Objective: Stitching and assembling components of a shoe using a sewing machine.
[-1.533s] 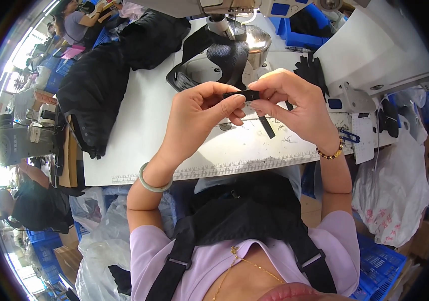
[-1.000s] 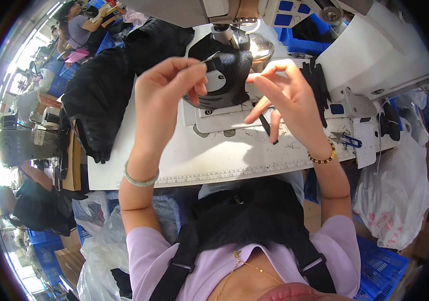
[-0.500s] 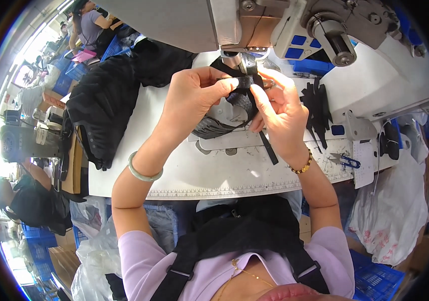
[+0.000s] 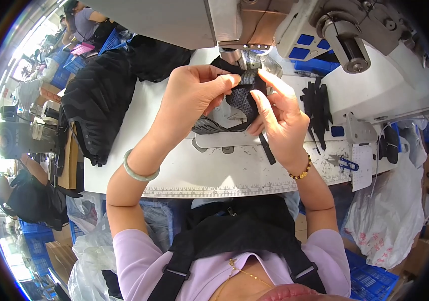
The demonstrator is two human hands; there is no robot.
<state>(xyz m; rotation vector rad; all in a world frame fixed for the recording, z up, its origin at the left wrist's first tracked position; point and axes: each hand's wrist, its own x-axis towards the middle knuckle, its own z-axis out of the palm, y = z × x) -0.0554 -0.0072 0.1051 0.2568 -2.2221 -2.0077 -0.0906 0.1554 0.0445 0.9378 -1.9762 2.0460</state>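
A black mesh strap with narrow webbing lies curved under the sewing machine head, on the white table. My left hand pinches its upper end between thumb and forefinger. At the strap's right edge, my right hand has its thumb against the material, with the forefinger raised near the machine's presser area. Its other fingers curl around the strap's lower right side, partly hidden. A loose webbing tail hangs below them toward me. The needle is hard to make out in the glare.
Black bags are heaped at the left. Cut black strips lie on the right, with blue-handled thread snips nearer me. A ruler strip runs along the table's front edge. A white plastic bag hangs lower right. Another person sits far left.
My right thumb and forefinger have spread apart at the strap, and its pale, shiny patch shows more. My left hand still pinches the strap. The whole view has shifted slightly.
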